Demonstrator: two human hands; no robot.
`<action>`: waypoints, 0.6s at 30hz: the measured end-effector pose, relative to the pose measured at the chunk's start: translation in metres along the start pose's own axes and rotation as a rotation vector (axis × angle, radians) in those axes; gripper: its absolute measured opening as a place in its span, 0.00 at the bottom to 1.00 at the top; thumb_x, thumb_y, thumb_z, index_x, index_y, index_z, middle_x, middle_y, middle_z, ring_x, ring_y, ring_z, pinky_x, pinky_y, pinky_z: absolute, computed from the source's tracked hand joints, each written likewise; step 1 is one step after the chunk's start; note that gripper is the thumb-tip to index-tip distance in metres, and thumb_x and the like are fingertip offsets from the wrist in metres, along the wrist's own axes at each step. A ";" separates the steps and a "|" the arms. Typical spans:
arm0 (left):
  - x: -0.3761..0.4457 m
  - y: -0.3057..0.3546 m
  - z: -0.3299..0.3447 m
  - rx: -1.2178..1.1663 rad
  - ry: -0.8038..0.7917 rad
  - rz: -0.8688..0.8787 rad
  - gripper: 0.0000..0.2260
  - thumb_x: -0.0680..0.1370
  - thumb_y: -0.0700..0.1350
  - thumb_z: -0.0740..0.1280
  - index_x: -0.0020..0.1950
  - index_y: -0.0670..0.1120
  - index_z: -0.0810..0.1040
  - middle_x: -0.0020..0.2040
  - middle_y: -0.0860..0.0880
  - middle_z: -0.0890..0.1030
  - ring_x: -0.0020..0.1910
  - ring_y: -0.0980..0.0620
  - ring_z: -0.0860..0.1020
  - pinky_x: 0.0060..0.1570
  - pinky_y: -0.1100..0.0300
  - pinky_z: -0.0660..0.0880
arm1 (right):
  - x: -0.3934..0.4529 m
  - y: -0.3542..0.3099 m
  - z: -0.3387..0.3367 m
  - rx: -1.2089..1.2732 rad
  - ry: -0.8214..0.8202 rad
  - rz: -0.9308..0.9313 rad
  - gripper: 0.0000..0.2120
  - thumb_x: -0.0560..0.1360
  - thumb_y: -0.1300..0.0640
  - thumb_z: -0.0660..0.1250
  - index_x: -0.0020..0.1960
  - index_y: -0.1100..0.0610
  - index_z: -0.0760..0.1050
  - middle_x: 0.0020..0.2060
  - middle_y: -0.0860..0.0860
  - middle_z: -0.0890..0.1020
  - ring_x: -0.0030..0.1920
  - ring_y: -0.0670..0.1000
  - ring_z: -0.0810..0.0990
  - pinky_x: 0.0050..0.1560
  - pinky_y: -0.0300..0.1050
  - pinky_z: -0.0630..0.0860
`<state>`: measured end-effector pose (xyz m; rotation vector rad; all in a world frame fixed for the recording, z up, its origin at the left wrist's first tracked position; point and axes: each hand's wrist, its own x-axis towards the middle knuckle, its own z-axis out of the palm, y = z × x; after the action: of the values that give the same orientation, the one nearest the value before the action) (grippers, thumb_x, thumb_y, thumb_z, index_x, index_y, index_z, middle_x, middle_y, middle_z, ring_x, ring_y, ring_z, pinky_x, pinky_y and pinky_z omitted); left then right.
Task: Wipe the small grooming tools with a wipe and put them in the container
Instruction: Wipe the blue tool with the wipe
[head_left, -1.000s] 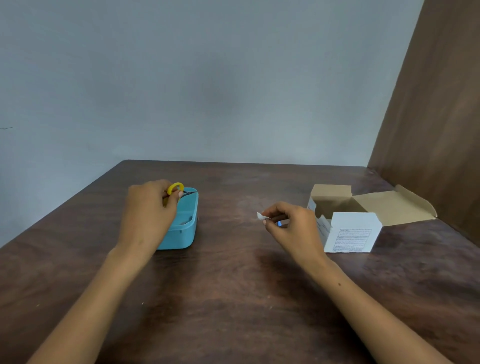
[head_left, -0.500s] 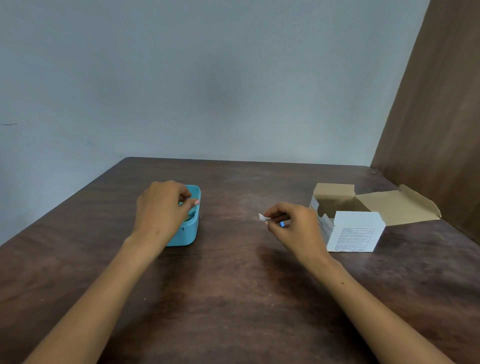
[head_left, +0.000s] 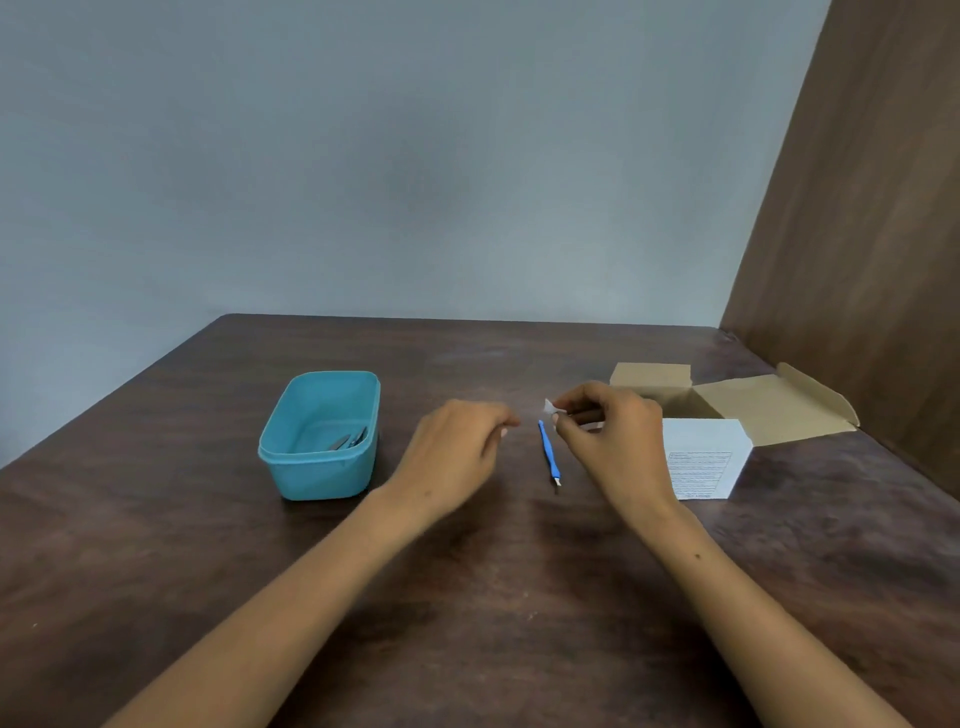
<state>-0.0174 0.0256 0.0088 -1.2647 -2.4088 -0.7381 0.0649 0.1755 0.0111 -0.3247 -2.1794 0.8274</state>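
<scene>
A turquoise plastic container (head_left: 291, 457) stands on the dark wooden table, left of centre, with metal grooming tools (head_left: 349, 439) lying inside at its right wall. A slim blue-handled tool (head_left: 548, 456) lies on the table between my hands. My left hand (head_left: 457, 457) hovers just left of that tool, fingers loosely curled and holding nothing. My right hand (head_left: 613, 441) is just right of the tool, its fingertips pinching a small white wipe (head_left: 549, 406) slightly above the tool's far end.
An opened white cardboard box (head_left: 701, 462) with its brown flaps spread stands right of my right hand. A brown wooden panel (head_left: 857, 218) rises along the table's right side, and a grey wall stands behind the far edge.
My left hand let go of the yellow-handled scissors at the container and moved right toward the blue tool. The right hand kept the wipe. The blue tool now lies uncovered.
</scene>
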 end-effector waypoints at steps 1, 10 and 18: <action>-0.001 -0.001 0.007 -0.019 -0.064 0.029 0.13 0.79 0.41 0.60 0.62 0.48 0.78 0.60 0.49 0.81 0.61 0.49 0.76 0.60 0.55 0.72 | 0.001 0.001 0.000 -0.007 0.005 -0.002 0.04 0.69 0.63 0.70 0.40 0.56 0.81 0.34 0.45 0.82 0.35 0.41 0.80 0.37 0.26 0.72; 0.000 0.001 0.029 0.044 -0.414 0.274 0.20 0.82 0.41 0.55 0.74 0.49 0.63 0.76 0.51 0.60 0.76 0.56 0.52 0.74 0.56 0.48 | 0.002 0.003 0.002 -0.054 0.002 -0.037 0.04 0.70 0.62 0.72 0.39 0.55 0.80 0.34 0.47 0.82 0.35 0.42 0.80 0.37 0.24 0.71; -0.002 -0.005 0.018 -0.057 -0.234 0.260 0.13 0.77 0.37 0.65 0.60 0.48 0.80 0.56 0.51 0.79 0.54 0.55 0.77 0.52 0.66 0.71 | -0.001 0.001 0.005 -0.060 -0.031 -0.024 0.03 0.70 0.61 0.72 0.40 0.54 0.81 0.34 0.45 0.82 0.35 0.41 0.80 0.36 0.26 0.72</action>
<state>-0.0212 0.0324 -0.0087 -1.7329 -2.3445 -0.6151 0.0621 0.1734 0.0075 -0.3163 -2.2360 0.7595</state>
